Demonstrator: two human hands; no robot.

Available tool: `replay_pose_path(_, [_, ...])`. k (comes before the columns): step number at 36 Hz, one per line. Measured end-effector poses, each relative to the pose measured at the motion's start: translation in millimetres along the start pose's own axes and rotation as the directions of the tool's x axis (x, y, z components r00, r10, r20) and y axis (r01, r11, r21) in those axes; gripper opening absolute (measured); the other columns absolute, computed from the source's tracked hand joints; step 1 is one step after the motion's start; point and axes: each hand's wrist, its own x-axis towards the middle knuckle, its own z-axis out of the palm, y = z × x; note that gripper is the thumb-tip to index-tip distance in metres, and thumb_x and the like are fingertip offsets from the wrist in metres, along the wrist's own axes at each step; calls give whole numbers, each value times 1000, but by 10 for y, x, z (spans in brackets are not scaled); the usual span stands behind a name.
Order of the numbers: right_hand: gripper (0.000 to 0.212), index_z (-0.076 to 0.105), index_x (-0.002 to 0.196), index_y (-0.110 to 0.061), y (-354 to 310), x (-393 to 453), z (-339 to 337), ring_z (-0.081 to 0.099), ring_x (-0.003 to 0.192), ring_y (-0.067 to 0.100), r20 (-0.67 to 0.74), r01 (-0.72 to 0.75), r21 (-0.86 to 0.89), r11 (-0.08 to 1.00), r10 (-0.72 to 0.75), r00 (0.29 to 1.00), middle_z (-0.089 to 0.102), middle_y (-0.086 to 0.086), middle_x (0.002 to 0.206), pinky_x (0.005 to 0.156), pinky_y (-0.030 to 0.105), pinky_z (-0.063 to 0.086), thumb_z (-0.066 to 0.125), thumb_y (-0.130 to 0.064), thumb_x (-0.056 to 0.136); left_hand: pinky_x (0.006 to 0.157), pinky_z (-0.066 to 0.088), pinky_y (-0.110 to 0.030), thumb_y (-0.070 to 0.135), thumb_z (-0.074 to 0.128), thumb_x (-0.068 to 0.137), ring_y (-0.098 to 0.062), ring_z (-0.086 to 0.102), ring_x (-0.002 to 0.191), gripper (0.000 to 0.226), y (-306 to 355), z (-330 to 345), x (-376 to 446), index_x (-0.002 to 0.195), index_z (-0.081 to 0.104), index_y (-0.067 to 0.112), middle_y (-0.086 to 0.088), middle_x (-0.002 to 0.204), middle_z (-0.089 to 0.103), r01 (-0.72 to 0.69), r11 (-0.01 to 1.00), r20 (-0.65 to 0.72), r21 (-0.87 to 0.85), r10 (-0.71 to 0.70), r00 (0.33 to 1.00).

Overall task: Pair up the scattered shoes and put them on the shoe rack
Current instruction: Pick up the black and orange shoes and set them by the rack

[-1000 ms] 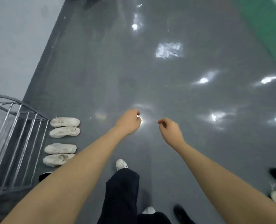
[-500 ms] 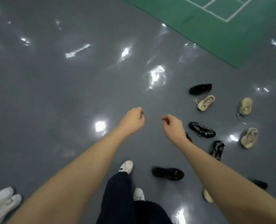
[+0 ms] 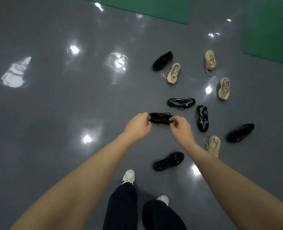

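Left hand (image 3: 138, 126) and right hand (image 3: 180, 128) raised side by side, fingers loosely curled, gripping nothing, a black shoe (image 3: 160, 118) seen between them on the grey floor (image 3: 54, 113), amid scattered beige shoes (image 3: 174, 73) and black-and-white shoes (image 3: 181, 102), another black shoe (image 3: 169, 161) nearer the feet.

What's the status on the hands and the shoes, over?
Left hand and right hand loosely curled, empty, above black brown-patterned shoe on glossy grey floor. Nothing blocking.
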Motion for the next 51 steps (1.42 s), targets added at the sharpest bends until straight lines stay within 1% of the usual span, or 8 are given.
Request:
replay_pose_path(8, [28,55,121,-14,948,27,509,49,86,13,32,-130,2,992,130,991,49,-1,104,71,27,40,47,-14,94,99,41,-38,22,46,94,-27,51,115,35,-207,875,401,126,50,9,-10,122,55,-55,996,74,64,50,996])
replay_pose_path(18, [37,49,126,-8,2620,104,1579,54,108,31,-5,-421,-38,906,421,907,49,12,122,91,39,45,52,-25,94,98,41,-39,19,46,94,-27,53,113,33,-931,2580,1039,125,50,9,-9,120,56,-148,976,240,162,107,965])
replay_pose_path(30, [46,41,119,6,4364,279,3122,54,111,40,24,-788,216,577,804,595,55,25,121,87,45,46,51,-32,95,98,41,-38,21,45,95,-29,52,115,34,-1674,4571,1841,126,49,7,-11,122,56,-237,948,424,214,128,897])
replay_pose_path(34, [53,39,121,8,4746,459,3461,53,114,40,33,-806,302,509,839,543,55,26,122,89,44,45,50,-36,95,99,40,-38,23,47,95,-28,49,118,37,-1829,5094,2078,128,47,8,-11,127,53,-253,938,462,237,120,879])
replay_pose_path(40, [74,34,127,4,4914,659,3804,51,116,40,22,-803,402,440,872,489,41,22,131,93,44,44,68,-42,81,103,35,-37,27,45,96,-29,43,124,40,-2010,5537,2319,132,42,9,-10,133,48,-311,893,500,324,118,858])
replay_pose_path(44, [56,36,126,5,4973,678,3855,49,116,41,-49,-792,441,422,893,448,40,24,131,93,42,42,65,-23,86,103,32,-39,29,44,96,-32,41,125,43,-2009,5679,2447,133,39,8,-13,135,46,-363,850,531,381,121,839])
replay_pose_path(47, [34,46,118,7,5022,623,3852,50,113,40,-107,-762,461,454,881,460,50,26,122,92,41,43,54,-2,86,102,33,-39,30,45,95,-34,41,125,43,-2003,5700,2468,131,38,7,-15,134,47,-355,841,561,409,76,825])
replay_pose_path(51, [31,57,110,4,4882,606,3651,56,102,37,-179,-674,461,577,805,566,58,21,111,84,36,46,45,7,82,98,35,-40,30,46,95,-35,45,122,40,-1876,5588,2389,126,39,5,-17,130,51,-330,861,555,387,69,829])
